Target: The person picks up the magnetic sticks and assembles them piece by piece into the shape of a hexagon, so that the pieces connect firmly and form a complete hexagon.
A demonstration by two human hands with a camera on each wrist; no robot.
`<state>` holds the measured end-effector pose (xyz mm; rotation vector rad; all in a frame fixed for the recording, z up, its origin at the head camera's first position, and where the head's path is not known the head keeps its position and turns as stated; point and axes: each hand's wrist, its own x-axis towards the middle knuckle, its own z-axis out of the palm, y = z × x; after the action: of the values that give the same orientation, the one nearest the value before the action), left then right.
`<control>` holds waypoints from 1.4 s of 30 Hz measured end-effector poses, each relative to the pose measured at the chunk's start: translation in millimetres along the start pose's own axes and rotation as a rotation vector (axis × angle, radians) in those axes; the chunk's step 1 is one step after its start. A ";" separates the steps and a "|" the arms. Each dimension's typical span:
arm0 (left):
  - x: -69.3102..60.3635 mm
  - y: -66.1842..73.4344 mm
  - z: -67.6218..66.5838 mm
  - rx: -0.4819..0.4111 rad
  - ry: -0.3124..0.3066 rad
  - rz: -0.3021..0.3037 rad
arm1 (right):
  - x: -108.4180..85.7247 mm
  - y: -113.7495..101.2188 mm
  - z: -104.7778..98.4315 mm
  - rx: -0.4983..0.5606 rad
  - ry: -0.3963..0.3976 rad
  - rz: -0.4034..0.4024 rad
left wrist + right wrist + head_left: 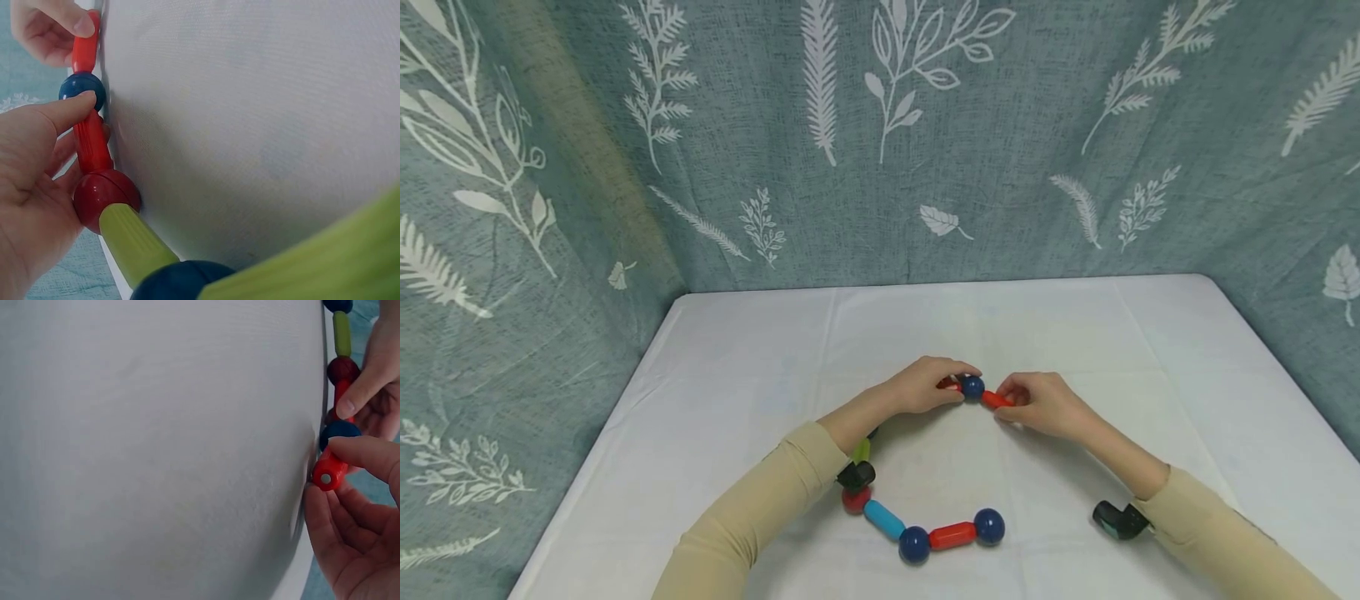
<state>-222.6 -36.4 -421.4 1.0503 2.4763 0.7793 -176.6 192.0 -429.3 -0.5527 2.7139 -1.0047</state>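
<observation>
My left hand (927, 385) grips the far end of a chain of magnetic sticks and balls, its thumb where a blue ball (973, 387) meets a red stick (92, 144). On the ball's other side, my right hand (1042, 403) pinches a second red magnetic stick (997, 400) between thumb and fingers. That stick touches the blue ball, and its free end shows a silver magnet dot in the right wrist view. Beyond the left hand's stick come a dark red ball (107, 199), a light green stick (134, 240) and another blue ball (181, 281).
The chain curves under my left sleeve to a red ball (856, 499), a light blue stick (884, 520), a blue ball (914, 546), a red stick (952, 536) and an end blue ball (989, 527). All this lies on a white-covered table (760, 350) before a patterned curtain (865, 217).
</observation>
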 end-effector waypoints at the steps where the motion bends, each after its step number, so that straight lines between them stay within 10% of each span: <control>1: 0.2 -0.2 0.5 0.000 -0.001 0.001 | 0.2 -0.1 0.2 -0.003 -0.001 -0.001; 7: -4.4 10.2 0.9 0.143 -0.021 -0.020 | 4.7 0.5 1.4 -0.018 0.002 -0.065; 12: -21.4 45.0 5.7 0.312 -0.009 -0.014 | 13.2 2.1 6.0 -0.028 0.007 -0.189; 21: -69.1 92.1 53.1 0.401 -0.322 0.068 | 18.4 1.0 9.9 -0.060 0.018 -0.186; 29: -88.5 68.1 53.5 0.612 -0.146 0.192 | 5.0 9.1 -9.4 -0.092 0.055 0.025; 37: -101.7 40.9 44.9 0.354 0.011 0.019 | -12.0 24.3 -24.7 -0.318 -0.095 -0.480; 42: -94.0 42.9 51.1 0.222 0.119 -0.087 | -10.2 22.2 -15.1 -0.368 -0.048 -0.591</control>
<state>-110.5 -62.9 -427.2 0.9860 2.7400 0.5664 -178.1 220.6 -432.0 -1.4832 2.7547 -0.5643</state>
